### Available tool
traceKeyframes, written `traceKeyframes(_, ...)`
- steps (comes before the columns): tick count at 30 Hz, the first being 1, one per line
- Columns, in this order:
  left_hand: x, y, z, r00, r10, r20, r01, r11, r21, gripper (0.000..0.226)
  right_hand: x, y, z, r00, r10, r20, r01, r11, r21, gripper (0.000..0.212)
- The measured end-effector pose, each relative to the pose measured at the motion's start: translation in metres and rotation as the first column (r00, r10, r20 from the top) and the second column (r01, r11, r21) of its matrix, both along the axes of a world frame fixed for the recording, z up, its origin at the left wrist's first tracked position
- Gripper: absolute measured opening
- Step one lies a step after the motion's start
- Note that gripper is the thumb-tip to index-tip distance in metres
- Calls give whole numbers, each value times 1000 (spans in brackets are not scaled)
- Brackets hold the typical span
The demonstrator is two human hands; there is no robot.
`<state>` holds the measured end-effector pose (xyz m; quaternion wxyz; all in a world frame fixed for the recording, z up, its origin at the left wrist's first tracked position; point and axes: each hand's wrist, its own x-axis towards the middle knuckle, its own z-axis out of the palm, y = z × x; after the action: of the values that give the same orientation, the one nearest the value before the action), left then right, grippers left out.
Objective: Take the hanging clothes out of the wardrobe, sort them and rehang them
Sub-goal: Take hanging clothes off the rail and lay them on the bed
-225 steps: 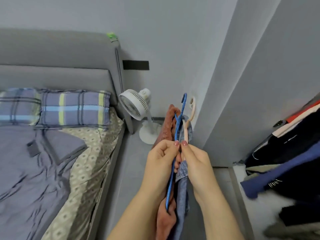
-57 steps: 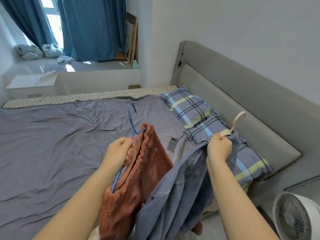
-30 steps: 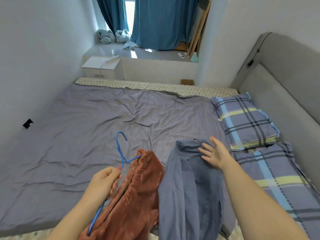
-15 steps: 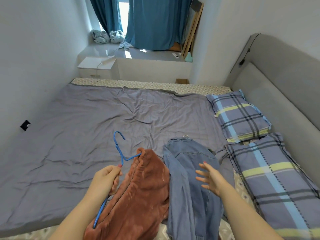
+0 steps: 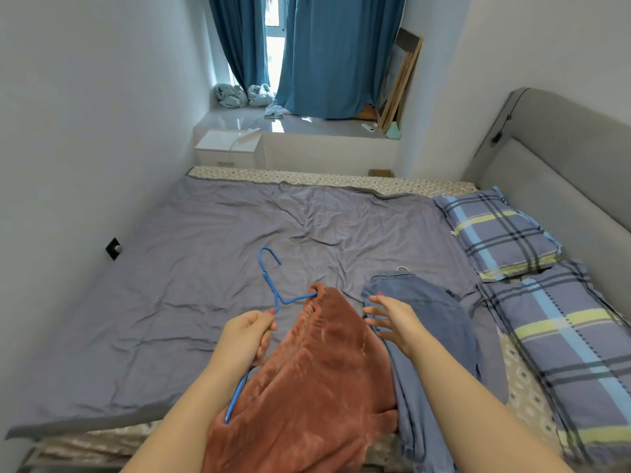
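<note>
Rust fleece garment (image 5: pixel 317 370): hung bunched on one arm of blue hanger (image 5: pixel 273 291), trailing over bed (image 5: pixel 170 302) edge; could well slip off.
Left hand (image 5: pixel 247 334): gripped the hanger's neck.
Right hand (image 5: pixel 389 317): fingers spread, holding nothing, over the edge of the denim garment (image 5: pixel 426 312).
Denim garment: lay flat on the bed, might be dragged askew.

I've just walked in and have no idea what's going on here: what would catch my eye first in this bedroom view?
Front and centre, the left hand grips a bright blue hanger carrying a rust-brown fleece garment. Just right of it, the open right hand hovers by a denim garment lying on the grey sheet. At the far end, blue curtains stand out.
</note>
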<state>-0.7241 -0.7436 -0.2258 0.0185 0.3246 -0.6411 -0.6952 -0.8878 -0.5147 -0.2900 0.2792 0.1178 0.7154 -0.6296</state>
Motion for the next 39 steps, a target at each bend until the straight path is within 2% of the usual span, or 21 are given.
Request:
traceKeyframes(4, 34, -25, 7, 1000, 9, -13, -9, 1000, 6, 33, 40, -35, -7, 998, 5, -70, -4, 1000, 11, 17)
traceKeyframes(9, 73, -53, 19, 1000, 23, -17, -24, 999, -31, 32, 72, -62, -14, 996, 63, -70, -61, 998, 30, 12)
traceKeyframes(12, 91, -70, 26, 999, 33, -13, -33, 996, -78, 31, 77, -88, -4, 985, 143, -101, -136, 988, 73, 13)
traceKeyframes(15, 100, -80, 32, 999, 49, 3, -48, 992, -114, 31, 72, -118, 17, 937, 281, -206, -257, 957, 137, 15)
traceKeyframes(17, 104, -83, 37, 999, 49, 12, -47, 991, -127, 32, 69, -139, 30, 852, 412, -324, -366, 910, 195, 25)
traceKeyframes(20, 112, -87, 46, 998, 66, 17, -63, 987, -146, 33, 66, -172, 42, 628, 620, -470, -516, 784, 345, 44)
traceKeyframes(22, 121, -93, 51, 995, 98, 13, -95, 984, -153, 33, 67, -192, 47, 498, 713, -493, -606, 693, 391, 38)
traceKeyframes(24, 134, -102, 55, 988, 157, 6, -155, 980, -124, 34, 72, -207, 48, 408, 772, -486, -664, 617, 422, 27)
traceKeyframes(26, 146, -108, 58, 985, 172, 6, -170, 976, -138, 33, 77, -218, 45, 379, 783, -493, -651, 604, 460, 18)
traceKeyframes(28, 154, -114, 59, 991, 132, 11, -127, 971, -201, 32, 81, -226, 42, 371, 765, -526, -599, 630, 495, 15)
traceKeyframes(31, 158, -123, 61, 998, 61, -5, -60, 963, -263, 32, 86, -231, 45, 326, 791, -517, -549, 604, 578, 27)
traceKeyframes(35, 167, -146, 64, 999, 6, -46, -20, 954, -300, 32, 89, -239, 61, 389, 740, -548, -515, 668, 537, 43)
traceKeyframes(39, 186, -191, 72, 997, -45, -57, 23, 938, -345, 32, 109, -269, 79, 362, 754, -548, -472, 655, 590, 49)
